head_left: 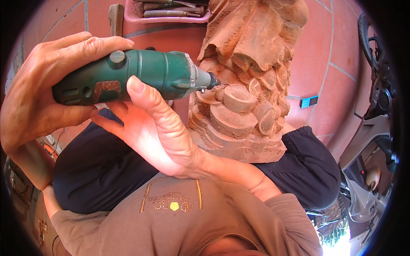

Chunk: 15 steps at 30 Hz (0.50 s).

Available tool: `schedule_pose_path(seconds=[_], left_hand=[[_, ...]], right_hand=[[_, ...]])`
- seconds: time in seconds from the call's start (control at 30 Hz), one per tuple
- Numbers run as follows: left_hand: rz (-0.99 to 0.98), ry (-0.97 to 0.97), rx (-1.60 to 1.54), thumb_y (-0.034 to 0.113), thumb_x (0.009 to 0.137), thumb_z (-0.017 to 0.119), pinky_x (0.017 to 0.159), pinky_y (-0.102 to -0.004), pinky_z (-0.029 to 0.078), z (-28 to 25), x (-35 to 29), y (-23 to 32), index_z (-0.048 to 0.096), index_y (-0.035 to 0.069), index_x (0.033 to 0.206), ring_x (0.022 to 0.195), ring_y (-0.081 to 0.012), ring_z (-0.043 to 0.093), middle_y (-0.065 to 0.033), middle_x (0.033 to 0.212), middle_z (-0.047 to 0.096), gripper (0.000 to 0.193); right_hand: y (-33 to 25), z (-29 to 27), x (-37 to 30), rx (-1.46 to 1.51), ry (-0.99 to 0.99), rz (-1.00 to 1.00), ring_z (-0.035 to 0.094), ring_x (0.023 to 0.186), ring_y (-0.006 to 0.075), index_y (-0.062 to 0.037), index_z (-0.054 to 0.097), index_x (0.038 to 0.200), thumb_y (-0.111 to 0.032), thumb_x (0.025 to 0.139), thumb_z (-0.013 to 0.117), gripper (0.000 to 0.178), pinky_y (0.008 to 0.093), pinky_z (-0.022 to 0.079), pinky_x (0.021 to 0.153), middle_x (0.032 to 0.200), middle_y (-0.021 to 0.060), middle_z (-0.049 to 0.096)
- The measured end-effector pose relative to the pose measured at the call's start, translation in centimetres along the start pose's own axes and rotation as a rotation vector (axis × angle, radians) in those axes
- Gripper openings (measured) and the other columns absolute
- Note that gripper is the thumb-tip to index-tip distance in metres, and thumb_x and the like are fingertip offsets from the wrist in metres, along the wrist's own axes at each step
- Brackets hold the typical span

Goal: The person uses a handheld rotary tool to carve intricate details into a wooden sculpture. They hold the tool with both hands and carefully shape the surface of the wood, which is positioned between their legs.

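Note:
A green rotary tool [147, 74] lies level in both hands, with its pointed nose to the right. My left hand [47, 81] wraps round its rear end from above and behind. My right hand [160, 128] holds it from below, the thumb up along its near side and the fingers partly hidden beneath. The thin bit [223, 83] reaches the carved wooden sculpture [235, 117], beside a round raised disc [239, 98]; whether it touches the wood I cannot tell. The sculpture stands between my legs, with draped folds at its far end and round shapes nearer me.
Beyond the tool, a pink tray [141, 17] holds several wooden-handled carving tools, next to a wooden mallet-like piece [115, 19]. A small blue keypad phone [309, 102] lies on the red tiled floor [341, 51]. A motorbike [371, 128] stands at the far right.

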<state>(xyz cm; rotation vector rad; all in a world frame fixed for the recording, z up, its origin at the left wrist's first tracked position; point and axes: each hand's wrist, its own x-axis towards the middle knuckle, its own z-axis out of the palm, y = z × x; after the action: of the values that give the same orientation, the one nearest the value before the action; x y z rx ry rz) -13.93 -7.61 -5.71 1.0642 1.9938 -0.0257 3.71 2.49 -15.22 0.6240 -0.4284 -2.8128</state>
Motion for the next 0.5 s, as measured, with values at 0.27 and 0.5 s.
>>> schedule_pose_path(seconds=[0.27, 0.5], left_hand=[[0.164, 0.149, -0.200, 0.010, 0.056, 0.078, 0.079, -0.0424, 0.051, 0.4, 0.0, -0.1, 0.057, 0.006, 0.140, 0.089, -0.0356, 0.063, -0.0166, 0.099, 0.061, 0.087], [0.204, 0.223, -0.227, 0.008, 0.054, 0.076, 0.076, -0.0407, 0.051, 1.1, 0.0, 0.1, 0.058, 0.004, 0.138, 0.085, -0.0349, 0.062, -0.0164, 0.097, 0.060, 0.086]], right_hand=[[-0.2, 0.1, 0.0, -0.067, -0.027, -0.037, 0.051, 0.125, 0.0128, -0.0148, 0.051, 0.132, -0.028, 0.095, 0.076, 0.046, 0.0427, 0.041, 0.111, 0.126, -0.0013, 0.057], [-0.3, -0.4, -0.1, -0.190, -0.063, -0.058, 0.048, 0.135, 0.0192, -0.0157, 0.050, 0.141, -0.037, 0.099, 0.069, 0.051, 0.0487, 0.032, 0.120, 0.139, 0.0038, 0.056]])
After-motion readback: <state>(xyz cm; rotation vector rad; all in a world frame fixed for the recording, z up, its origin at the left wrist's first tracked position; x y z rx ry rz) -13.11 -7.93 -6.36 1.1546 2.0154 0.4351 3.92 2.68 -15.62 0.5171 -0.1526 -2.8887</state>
